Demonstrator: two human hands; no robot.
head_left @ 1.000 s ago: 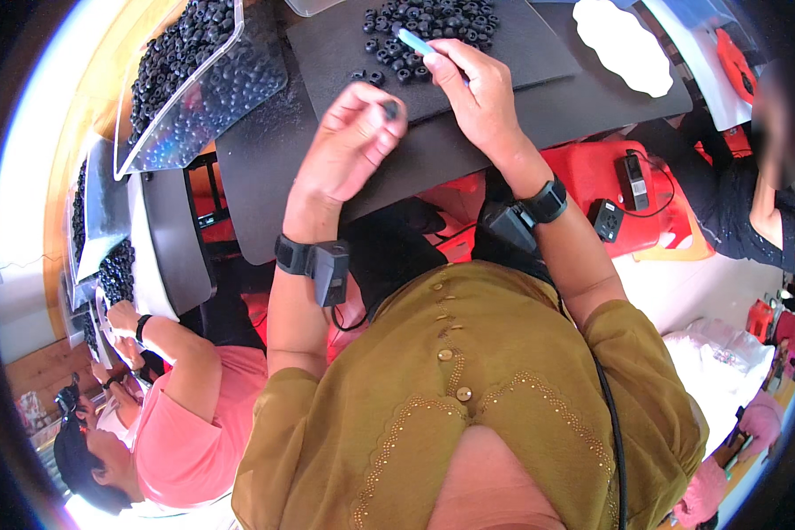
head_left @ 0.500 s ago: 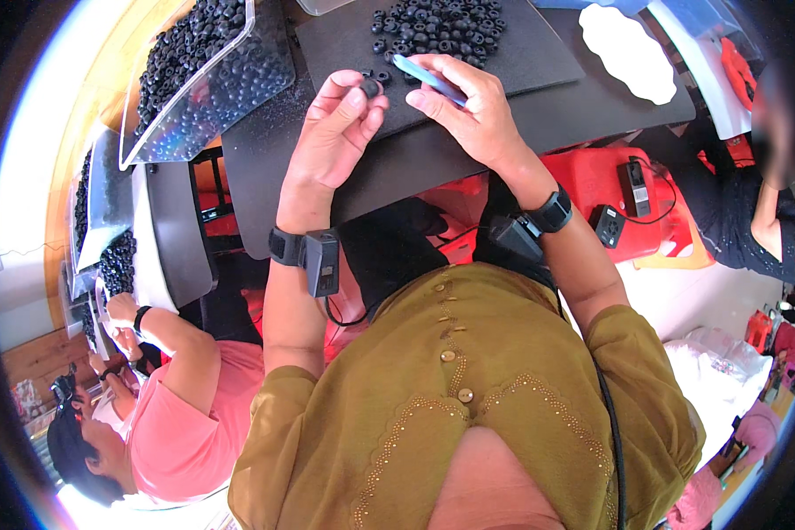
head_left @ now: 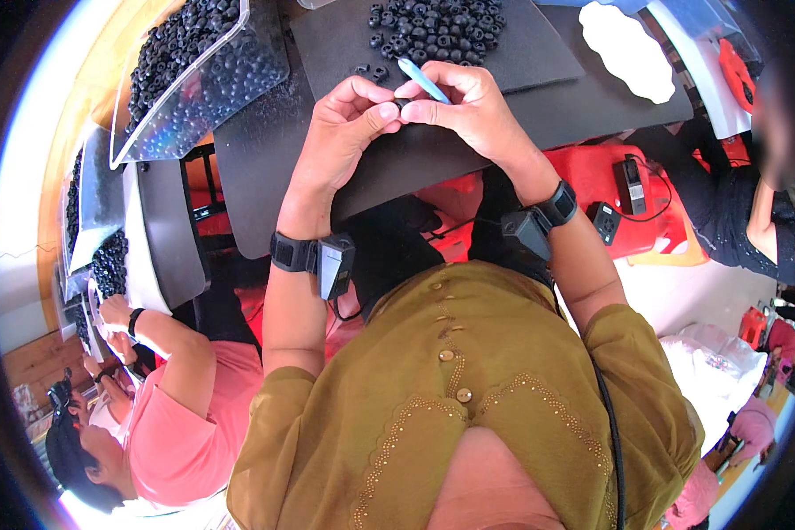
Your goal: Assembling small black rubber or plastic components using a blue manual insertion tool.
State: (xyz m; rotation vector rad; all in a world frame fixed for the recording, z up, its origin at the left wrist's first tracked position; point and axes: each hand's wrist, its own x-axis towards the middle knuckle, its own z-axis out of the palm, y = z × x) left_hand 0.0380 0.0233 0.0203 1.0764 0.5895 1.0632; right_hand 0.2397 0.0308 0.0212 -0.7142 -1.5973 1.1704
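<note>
Both hands meet over the near part of the dark table (head_left: pixel 397 181). A small round black part (head_left: pixel 402 103) is pinched at the fingertips of my left hand (head_left: pixel 344 132). My right hand (head_left: pixel 468 110) holds a light-blue, pen-like tool (head_left: pixel 423 81), its blue end pointing up and left. The right fingertips press against the black part from the other side. Fingers hide the tool's other end. Just beyond, a pile of black, bead-like parts with holes (head_left: pixel 437 31) lies on a dark mat (head_left: pixel 548 57), with a few loose ones near my left fingers.
A clear tub (head_left: pixel 238 88) full of black parts stands at the left. A white scalloped sheet (head_left: pixel 627 53) lies at the right of the table. Below it, a red stool (head_left: pixel 583 168) carries small black devices. A person in pink (head_left: pixel 190 415) works at the left; another person sits at the right.
My hands have come together; the right one moved left and slightly down, bringing its fingertips and the tool to the black part. The left hand turned inward.
</note>
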